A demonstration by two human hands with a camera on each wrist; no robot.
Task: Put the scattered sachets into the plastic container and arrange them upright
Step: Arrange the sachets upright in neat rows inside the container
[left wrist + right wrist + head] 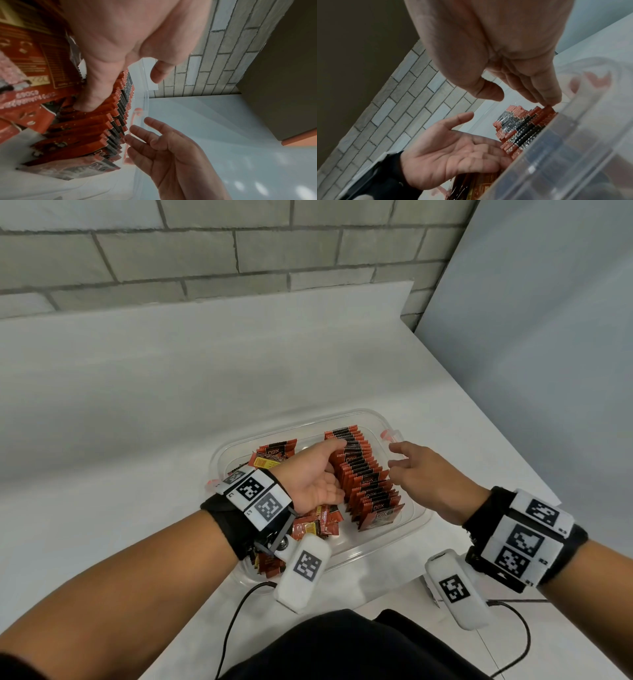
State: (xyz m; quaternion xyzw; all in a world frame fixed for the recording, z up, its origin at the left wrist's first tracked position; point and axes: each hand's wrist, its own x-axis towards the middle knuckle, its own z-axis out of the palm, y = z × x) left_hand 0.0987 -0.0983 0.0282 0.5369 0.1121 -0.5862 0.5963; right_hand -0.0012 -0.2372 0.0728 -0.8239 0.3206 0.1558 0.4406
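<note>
Both relaxed hands flank upright sachet row (363,474), left grip (317,474) touching, right grip (423,474) free, loose sachets (274,455) behind.

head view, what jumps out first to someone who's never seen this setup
The long row of red and black sachets standing on edge along the right side of the clear plastic container stands out first. Next, the left hand presses against the row's left side while the right hand reaches in open from the right. Loose sachets lie flat in the container's left part.
</note>
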